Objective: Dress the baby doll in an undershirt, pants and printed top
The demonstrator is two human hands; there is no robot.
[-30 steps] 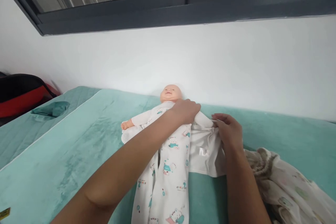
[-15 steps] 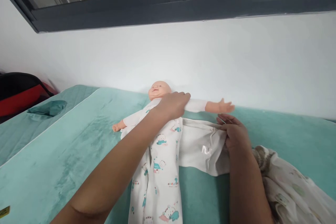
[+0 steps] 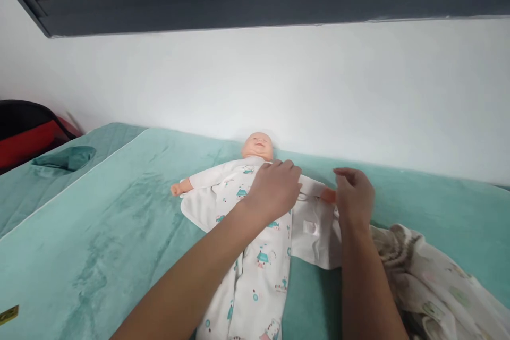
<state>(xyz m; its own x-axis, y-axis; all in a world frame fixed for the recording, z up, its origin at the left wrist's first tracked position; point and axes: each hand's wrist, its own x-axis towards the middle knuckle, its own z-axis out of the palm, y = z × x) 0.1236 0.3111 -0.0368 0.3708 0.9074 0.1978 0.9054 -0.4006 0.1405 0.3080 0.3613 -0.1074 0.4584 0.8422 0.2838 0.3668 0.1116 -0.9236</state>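
Note:
A baby doll [image 3: 258,144] lies face up in a white printed romper [image 3: 263,244]. My left hand [image 3: 279,186] is closed over the doll's upper arm near the shoulder. That arm's white sleeve [image 3: 313,186] shows beyond my fingers. My right hand [image 3: 356,194], fingers curled, is at the doll's forearm [image 3: 328,195]; the doll's hand is hidden behind it, and what those fingers hold cannot be seen. Under the arm, a white cloth flap with a small label [image 3: 311,227] lies spread out. On the other side, the doll's other hand [image 3: 181,187] pokes out of its sleeve.
A crumpled, patterned cloth [image 3: 442,287] lies beside my right forearm. The green padded mat [image 3: 119,212] meets a white wall [image 3: 398,90] under a dark window frame [image 3: 199,8]. A red and black bag [image 3: 30,135] stands at the far left.
The doll's arm on my right has swung down from above the cloth flap to lie over it. My right hand has risen beside it. The doll's head has turned and appears farther right.

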